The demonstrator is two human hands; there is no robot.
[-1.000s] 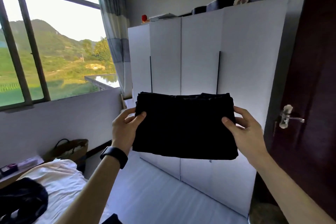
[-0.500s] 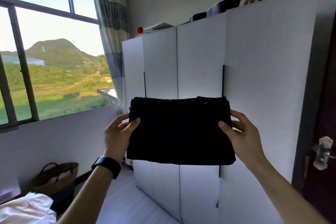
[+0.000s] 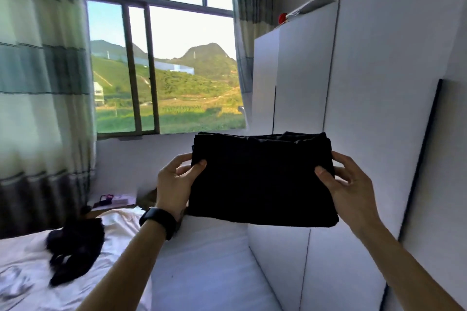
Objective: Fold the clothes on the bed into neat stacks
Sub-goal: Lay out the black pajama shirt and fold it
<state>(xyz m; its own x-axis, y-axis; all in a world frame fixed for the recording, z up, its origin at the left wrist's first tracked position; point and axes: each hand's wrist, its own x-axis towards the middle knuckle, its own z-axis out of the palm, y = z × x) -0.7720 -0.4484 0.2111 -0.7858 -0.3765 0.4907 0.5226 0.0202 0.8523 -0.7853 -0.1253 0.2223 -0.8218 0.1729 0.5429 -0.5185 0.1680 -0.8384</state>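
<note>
In mid-air at frame centre, in front of the white wardrobe (image 3: 379,88): folded black garment (image 3: 260,182), a flat rectangle of several layers, touching no surface. Its long axis runs 9 to 3 o'clock, and layered edges show along the top at 12.

The left hand (image 3: 174,184) grips the 9 o'clock short edge, thumb on the near face, fingers curled behind. The right hand (image 3: 351,187) grips the 3 o'clock edge the same way, thumb in front, fingers wrapped round the back. Both grips sit in the upper half, so the lower half hangs free toward 6.

The bed (image 3: 25,255) lies at 8 o'clock from the garment, well apart and lower. A crumpled black garment (image 3: 75,247) lies unfolded on its white sheet. No finished stack is in view.

Judgement: the fold on this piece looks complete, so placing comes next. The left hand is nearer the bed, so the set-down likely swings toward 8 o'clock, left edge leading. Risk: the layers slide apart if one grip lets go first.
</note>
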